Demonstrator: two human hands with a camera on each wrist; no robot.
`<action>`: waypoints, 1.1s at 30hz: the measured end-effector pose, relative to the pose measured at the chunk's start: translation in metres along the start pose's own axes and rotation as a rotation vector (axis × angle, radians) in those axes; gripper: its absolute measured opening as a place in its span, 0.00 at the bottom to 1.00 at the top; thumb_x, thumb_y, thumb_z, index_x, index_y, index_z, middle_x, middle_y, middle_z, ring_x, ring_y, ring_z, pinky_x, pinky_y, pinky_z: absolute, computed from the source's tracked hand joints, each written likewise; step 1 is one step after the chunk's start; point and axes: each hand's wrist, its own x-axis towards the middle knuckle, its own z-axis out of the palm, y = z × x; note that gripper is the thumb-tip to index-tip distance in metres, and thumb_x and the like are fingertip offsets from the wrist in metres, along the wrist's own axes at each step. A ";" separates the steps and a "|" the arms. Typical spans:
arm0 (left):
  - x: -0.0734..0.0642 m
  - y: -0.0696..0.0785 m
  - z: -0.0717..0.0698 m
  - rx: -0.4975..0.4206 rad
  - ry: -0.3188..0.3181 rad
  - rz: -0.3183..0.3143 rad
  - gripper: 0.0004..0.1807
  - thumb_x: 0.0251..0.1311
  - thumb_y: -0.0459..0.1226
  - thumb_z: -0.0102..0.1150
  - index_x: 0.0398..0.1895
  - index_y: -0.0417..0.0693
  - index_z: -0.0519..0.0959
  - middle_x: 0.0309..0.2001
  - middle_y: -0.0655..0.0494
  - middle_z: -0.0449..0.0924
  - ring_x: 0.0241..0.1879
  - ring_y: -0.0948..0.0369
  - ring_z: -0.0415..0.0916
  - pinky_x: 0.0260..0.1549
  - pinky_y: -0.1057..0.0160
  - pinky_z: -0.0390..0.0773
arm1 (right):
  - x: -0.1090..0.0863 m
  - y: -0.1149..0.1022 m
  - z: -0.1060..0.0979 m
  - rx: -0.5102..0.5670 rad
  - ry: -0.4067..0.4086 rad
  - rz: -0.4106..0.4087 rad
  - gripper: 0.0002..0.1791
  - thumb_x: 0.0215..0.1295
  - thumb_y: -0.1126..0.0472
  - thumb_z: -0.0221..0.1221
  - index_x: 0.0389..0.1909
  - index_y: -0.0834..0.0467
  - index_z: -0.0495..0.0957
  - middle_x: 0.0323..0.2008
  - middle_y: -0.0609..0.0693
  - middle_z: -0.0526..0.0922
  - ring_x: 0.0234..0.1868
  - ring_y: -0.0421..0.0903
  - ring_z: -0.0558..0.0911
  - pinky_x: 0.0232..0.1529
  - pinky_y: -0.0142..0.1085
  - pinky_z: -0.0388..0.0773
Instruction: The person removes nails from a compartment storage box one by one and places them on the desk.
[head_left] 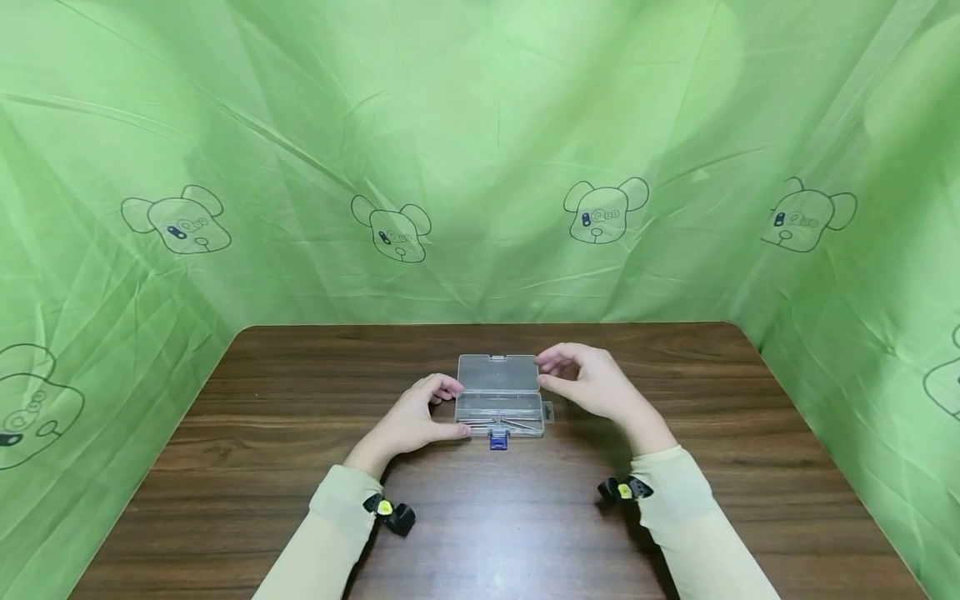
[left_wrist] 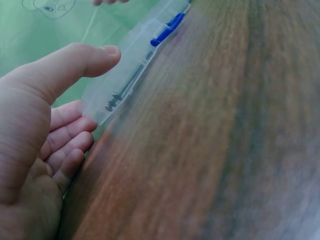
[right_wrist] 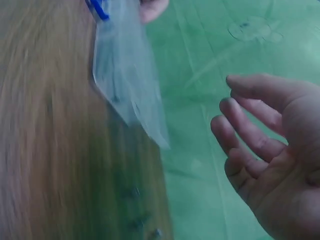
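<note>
A clear plastic box (head_left: 498, 403) lies on the table with its lid (head_left: 498, 372) tipped back. Long metal screws (head_left: 521, 424) lie along its front compartment. A blue latch (head_left: 498, 440) hangs at the front edge. My left hand (head_left: 420, 417) holds the box's left end, thumb at the front corner and fingers behind; the left wrist view shows the thumb (left_wrist: 95, 57) over the clear wall. Beside the lid's right edge is my right hand (head_left: 588, 379), fingers loosely bent. In the right wrist view that hand (right_wrist: 270, 140) has nothing between thumb and fingers.
A brown wooden table (head_left: 285, 483) carries the box near its far side. Green cloth (head_left: 480, 150) with bear-face drawings encloses the back and sides. A clear hanging tab (head_left: 549, 412) sticks out from the box's right end. Small blurred dark bits (right_wrist: 140, 220) show on the table.
</note>
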 end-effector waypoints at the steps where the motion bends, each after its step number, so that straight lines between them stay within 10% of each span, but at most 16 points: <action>1: 0.000 0.000 0.000 -0.001 0.001 -0.001 0.35 0.50 0.49 0.88 0.60 0.53 0.81 0.54 0.61 0.81 0.56 0.59 0.76 0.62 0.53 0.77 | 0.003 -0.001 0.005 -0.002 -0.015 -0.026 0.15 0.68 0.61 0.75 0.53 0.60 0.89 0.42 0.45 0.91 0.43 0.43 0.87 0.47 0.42 0.86; 16: 0.001 0.000 0.000 0.000 -0.002 -0.007 0.35 0.50 0.49 0.88 0.60 0.54 0.81 0.55 0.61 0.80 0.57 0.59 0.76 0.62 0.52 0.78 | 0.027 -0.004 0.057 -0.088 -0.264 -0.115 0.07 0.72 0.59 0.73 0.47 0.54 0.91 0.48 0.45 0.89 0.54 0.47 0.85 0.60 0.48 0.83; 33: 0.002 -0.001 0.000 0.013 -0.008 -0.008 0.36 0.51 0.50 0.88 0.61 0.53 0.81 0.55 0.59 0.80 0.57 0.58 0.76 0.62 0.52 0.78 | 0.033 0.004 0.070 -0.174 -0.258 -0.149 0.04 0.65 0.59 0.77 0.40 0.52 0.95 0.44 0.46 0.85 0.51 0.48 0.82 0.59 0.48 0.79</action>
